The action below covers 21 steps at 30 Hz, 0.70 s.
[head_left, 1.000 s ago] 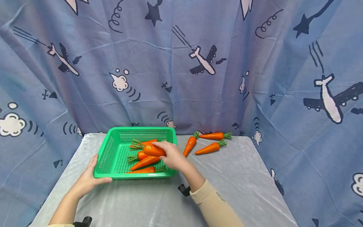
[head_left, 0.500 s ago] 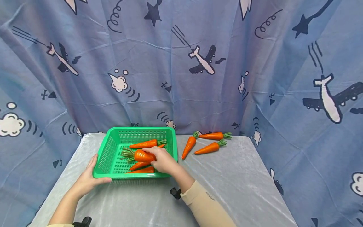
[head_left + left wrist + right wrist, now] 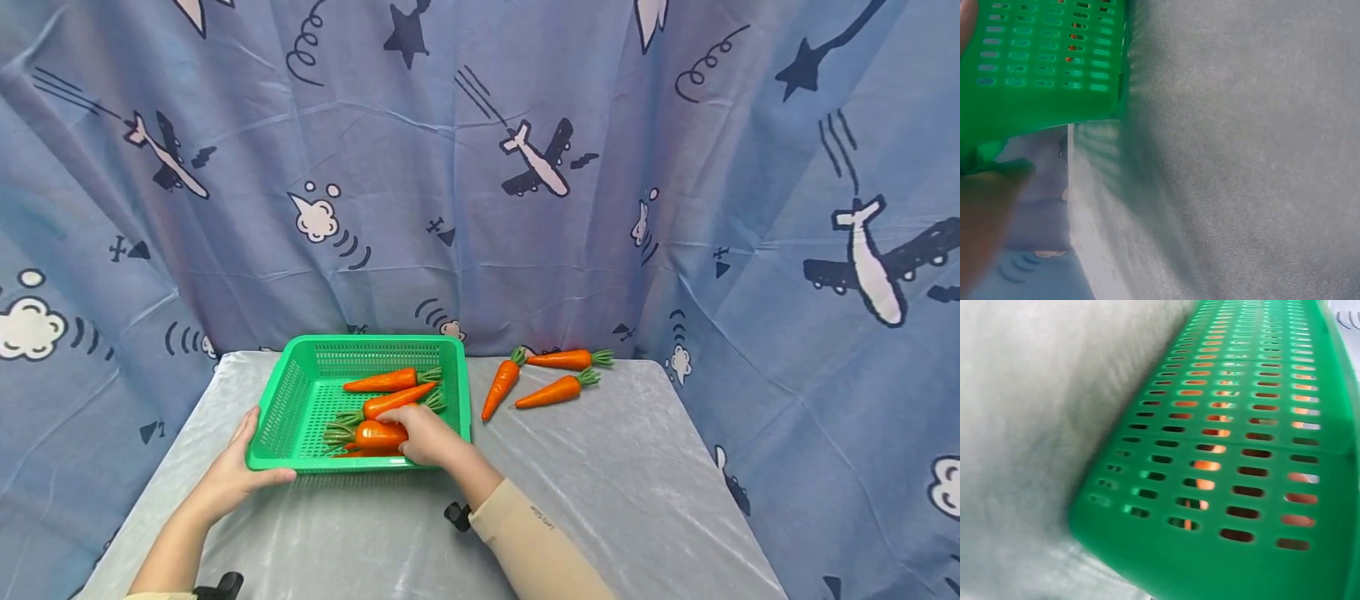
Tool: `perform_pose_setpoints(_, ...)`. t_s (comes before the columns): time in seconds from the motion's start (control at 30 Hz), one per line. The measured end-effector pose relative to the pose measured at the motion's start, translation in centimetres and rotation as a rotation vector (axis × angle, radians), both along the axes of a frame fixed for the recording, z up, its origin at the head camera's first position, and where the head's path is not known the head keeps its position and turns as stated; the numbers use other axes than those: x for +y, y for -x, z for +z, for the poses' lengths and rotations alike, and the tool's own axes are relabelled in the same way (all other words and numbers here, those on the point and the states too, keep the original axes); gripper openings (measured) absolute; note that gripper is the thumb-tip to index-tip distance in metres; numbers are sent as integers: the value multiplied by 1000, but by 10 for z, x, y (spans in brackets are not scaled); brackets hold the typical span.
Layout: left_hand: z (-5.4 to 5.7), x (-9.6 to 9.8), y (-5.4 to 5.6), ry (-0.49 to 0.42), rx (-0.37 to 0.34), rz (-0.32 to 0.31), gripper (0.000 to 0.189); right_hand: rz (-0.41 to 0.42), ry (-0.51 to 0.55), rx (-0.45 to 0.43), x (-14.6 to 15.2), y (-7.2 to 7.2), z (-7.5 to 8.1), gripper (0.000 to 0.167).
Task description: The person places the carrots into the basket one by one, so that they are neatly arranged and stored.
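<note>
A green plastic basket (image 3: 352,464) with slotted walls stands on the table, several orange carrots lying in it. My left hand (image 3: 238,467) grips its near left corner, thumb along the front rim and fingers at the left side. Inside the basket, my right hand (image 3: 427,435) holds a carrot (image 3: 380,435) low near the front wall, its green stem pointing left. Behind that one lie a carrot (image 3: 397,400) at a slant and another carrot (image 3: 380,382) further back. Carrots under the held one are mostly covered. In the right wrist view, the basket wall (image 3: 1210,437) hides the hand.
Right of the basket, three loose carrots lie on the grey cloth-covered table (image 3: 600,483): one carrot (image 3: 502,385) close to the basket, one carrot (image 3: 553,392) further right, and one carrot (image 3: 566,360) at the back. A blue patterned curtain (image 3: 480,167) hangs behind.
My right hand has carried its carrot left and then toward the basket's front wall, lower down, uncovering the carrots behind. The left hand and the basket have stayed put.
</note>
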<state>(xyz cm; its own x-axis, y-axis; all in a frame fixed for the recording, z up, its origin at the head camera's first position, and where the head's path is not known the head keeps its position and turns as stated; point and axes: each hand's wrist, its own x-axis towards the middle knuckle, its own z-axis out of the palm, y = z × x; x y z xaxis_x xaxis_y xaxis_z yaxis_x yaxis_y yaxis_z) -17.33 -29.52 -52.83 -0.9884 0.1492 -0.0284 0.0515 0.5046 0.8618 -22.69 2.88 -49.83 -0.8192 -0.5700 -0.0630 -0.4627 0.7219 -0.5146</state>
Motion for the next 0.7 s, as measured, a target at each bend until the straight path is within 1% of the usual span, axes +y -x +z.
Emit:
perform_pose_setpoints(0.13,0,0,0,6,-1,1,131,-39,28,22,-1,1,-4,64)
perform_pose_setpoints(0.23,0,0,0,9,-2,2,131,-88,62,27,-1,2,-2,69)
perform_pose_setpoints(0.3,1,0,0,9,-7,2,131,-110,67,22,0,2,-1,70)
perform_pose_setpoints(0.4,1,0,0,11,-16,3,131,-116,71,26,2,2,0,65)
perform_pose_setpoints(0.57,1,0,0,17,-18,3,131,-107,80,80,6,1,1,52)
perform_pose_setpoints(0.7,1,0,0,19,-22,3,131,-116,134,79,14,-2,8,53)
